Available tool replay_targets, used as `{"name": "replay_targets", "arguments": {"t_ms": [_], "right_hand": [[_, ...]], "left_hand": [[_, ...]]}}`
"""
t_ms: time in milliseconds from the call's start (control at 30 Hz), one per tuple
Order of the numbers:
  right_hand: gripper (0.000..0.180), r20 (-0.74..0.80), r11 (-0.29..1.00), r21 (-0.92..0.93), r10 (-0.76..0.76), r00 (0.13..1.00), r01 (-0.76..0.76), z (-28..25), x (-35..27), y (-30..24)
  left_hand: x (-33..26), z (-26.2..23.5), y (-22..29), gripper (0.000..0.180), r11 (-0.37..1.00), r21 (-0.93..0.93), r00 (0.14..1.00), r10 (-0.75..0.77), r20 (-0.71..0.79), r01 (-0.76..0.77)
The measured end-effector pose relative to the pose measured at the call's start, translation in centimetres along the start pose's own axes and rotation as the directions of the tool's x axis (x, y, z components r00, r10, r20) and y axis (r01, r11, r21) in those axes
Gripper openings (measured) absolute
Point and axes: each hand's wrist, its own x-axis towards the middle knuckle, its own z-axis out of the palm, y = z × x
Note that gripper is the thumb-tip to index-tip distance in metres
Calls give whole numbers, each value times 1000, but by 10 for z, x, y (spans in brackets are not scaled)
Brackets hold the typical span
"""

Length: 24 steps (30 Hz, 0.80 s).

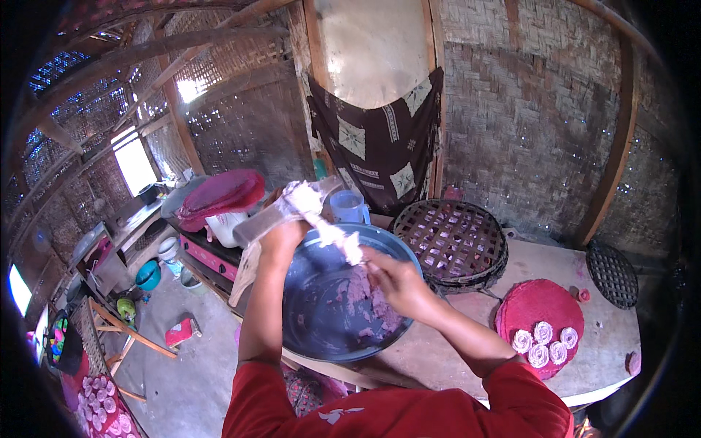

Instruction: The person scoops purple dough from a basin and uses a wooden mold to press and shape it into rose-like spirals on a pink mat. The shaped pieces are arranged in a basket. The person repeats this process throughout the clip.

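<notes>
My left hand (pixel 283 239) is closed around a pale wooden tool (pixel 260 223) with a flat, board-like body, held over the far left rim of a large dark blue basin (pixel 310 321). Pale, sticky dough (pixel 304 197) is heaped on the tool's top. From there a dough-coated strip (pixel 334 235) slants down to my right hand (pixel 394 281), whose fingers are closed at its lower end above the basin. Whether a stick lies inside that coating I cannot tell. Purple dough (pixel 369 303) clings to the basin's right side.
Right of the basin stand stacked round woven trays (pixel 453 241) and a pink round mat stack (pixel 537 314) bearing several dough rosettes (pixel 542 332). A blue plastic jug (pixel 348 206) is behind the basin. More pink mats (pixel 223 196) lie over a stove (pixel 212 255) at left.
</notes>
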Motion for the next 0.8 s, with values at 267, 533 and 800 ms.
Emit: {"name": "replay_targets", "arguments": {"t_ms": [267,533,800], "right_hand": [[36,-235,957,-149,-278,931,248,11,22,20],[36,41,983,185,0,999,-8,-22,12,39],[30,462,203,-882,184,868,426,-4,42,110]], "left_hand": [[-5,0,14,26,983,141,990,-130,55,121],[-10,-6,-37,26,936,309,979,-196,53,171],[-8,-82,-25,14,769,-452,868,-496,24,452]]}}
